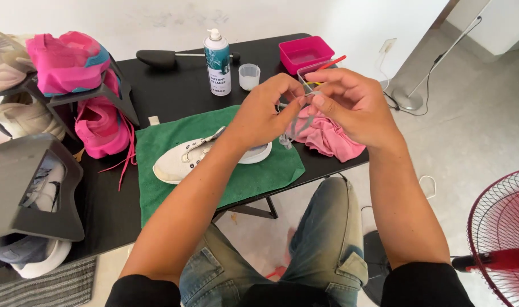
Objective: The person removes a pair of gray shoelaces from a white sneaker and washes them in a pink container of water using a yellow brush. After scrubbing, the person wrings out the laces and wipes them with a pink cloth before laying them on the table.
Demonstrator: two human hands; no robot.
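Grey shoelace [298,126] pinched, apparently, between left hand [265,111], right hand [350,105], above white shoe [198,156]

Your hands have open air above the green towel [259,176], but the white shoe [185,160] fills its middle. Behind, the spray can [218,62], small cup [249,77] and pink tray [306,53] crowd the tabletop [168,85]; the shoe rack [72,94] blocks the left.

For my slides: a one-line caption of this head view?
Both hands pinch a grey shoelace above a white sneaker on a green towel.
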